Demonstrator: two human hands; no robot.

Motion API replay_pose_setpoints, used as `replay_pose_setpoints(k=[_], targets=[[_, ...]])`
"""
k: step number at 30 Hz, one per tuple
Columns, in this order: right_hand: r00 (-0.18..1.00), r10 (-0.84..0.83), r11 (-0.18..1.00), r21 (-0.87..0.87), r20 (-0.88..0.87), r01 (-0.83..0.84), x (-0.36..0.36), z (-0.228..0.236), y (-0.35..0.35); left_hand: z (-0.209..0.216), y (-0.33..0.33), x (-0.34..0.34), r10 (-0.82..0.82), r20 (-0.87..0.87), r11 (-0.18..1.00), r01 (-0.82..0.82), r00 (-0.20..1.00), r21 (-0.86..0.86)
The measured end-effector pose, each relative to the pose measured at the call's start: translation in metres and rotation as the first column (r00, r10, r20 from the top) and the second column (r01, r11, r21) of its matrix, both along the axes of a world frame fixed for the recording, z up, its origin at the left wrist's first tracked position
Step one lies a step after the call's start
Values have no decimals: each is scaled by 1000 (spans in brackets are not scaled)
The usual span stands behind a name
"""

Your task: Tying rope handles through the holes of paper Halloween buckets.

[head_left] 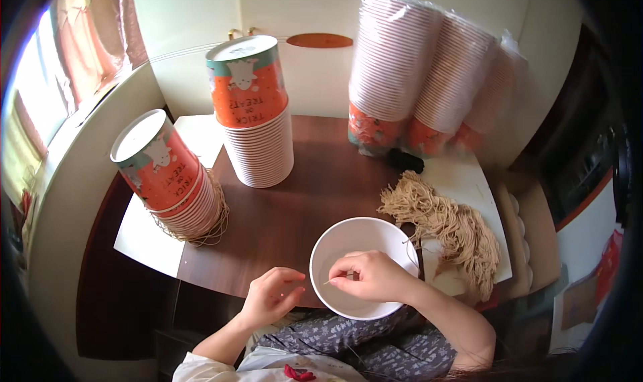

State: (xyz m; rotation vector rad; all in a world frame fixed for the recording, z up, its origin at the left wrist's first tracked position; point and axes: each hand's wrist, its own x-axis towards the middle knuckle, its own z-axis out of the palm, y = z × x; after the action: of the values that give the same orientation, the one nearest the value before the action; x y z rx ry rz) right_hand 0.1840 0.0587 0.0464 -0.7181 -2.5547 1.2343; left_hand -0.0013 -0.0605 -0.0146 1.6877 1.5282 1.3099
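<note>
A white paper bucket (pixel 325 248) sits mouth up at the near edge of the table, partly over my lap. My right hand (pixel 372 276) is over its mouth, thumb and forefinger pinched on the end of a thin tan string (pixel 327 282). More thin cord shows at the bucket's right rim, beside a dark hole. Just left of the bucket is my left hand (pixel 271 297), its fingers curved and apart with nothing seen in them. A bundle of tan strings (pixel 449 224) lies on the table to the right of the bucket.
Two upside-down stacks of orange printed buckets stand at the left (pixel 171 171) and back middle (pixel 251 107); loops of string ring the left one's base. Tall plastic-wrapped bucket stacks (pixel 395 67) rise at the back right, near a small black object (pixel 406 161). A cardboard box (pixel 536 234) stands right.
</note>
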Motion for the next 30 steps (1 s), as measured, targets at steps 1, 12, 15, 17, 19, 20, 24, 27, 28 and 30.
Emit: replay_pose_setpoints(k=[1, 12, 15, 17, 19, 20, 24, 27, 28, 30], targets=[[1000, -11, 1000, -16, -6, 11, -1, -2, 1, -2, -1, -1, 7, 4, 1000, -7, 1000, -6], [998, 68, 988, -140, 12, -66, 1, -10, 2, -9, 4, 5, -25, -95, 986, 40, 995, 162], [998, 61, 990, -130, 5, -60, -1, -13, 1, -5, 3, 8, -33, -106, 987, 49, 994, 151], [998, 65, 991, -113, -5, -66, -3, -14, 1, -5, 2, 9, -33, -109, 989, 48, 994, 137], [997, 70, 993, -93, -15, -71, -4, -15, 1, -5, 2, 9, -38, -105, 990, 52, 994, 134], [997, 70, 993, -95, -11, -71, -4, -14, 1, -4, 1, 10, -42, -101, 989, 56, 994, 134], [997, 73, 993, -94, -15, -74, -4, -16, 1, -3, 2, 11, -53, -126, 986, 72, 991, 153], [998, 66, 990, -124, -23, -68, -4, -15, 1, -1, 2, 13, -47, -102, 989, 61, 994, 135], [997, 68, 990, -125, -24, -70, -4, -15, 1, 0, 1, 14, -47, -89, 990, 58, 995, 126], [997, 61, 988, -137, -41, -67, -4, -14, 2, 0, 1, 13, -46, -77, 992, 55, 996, 116]])
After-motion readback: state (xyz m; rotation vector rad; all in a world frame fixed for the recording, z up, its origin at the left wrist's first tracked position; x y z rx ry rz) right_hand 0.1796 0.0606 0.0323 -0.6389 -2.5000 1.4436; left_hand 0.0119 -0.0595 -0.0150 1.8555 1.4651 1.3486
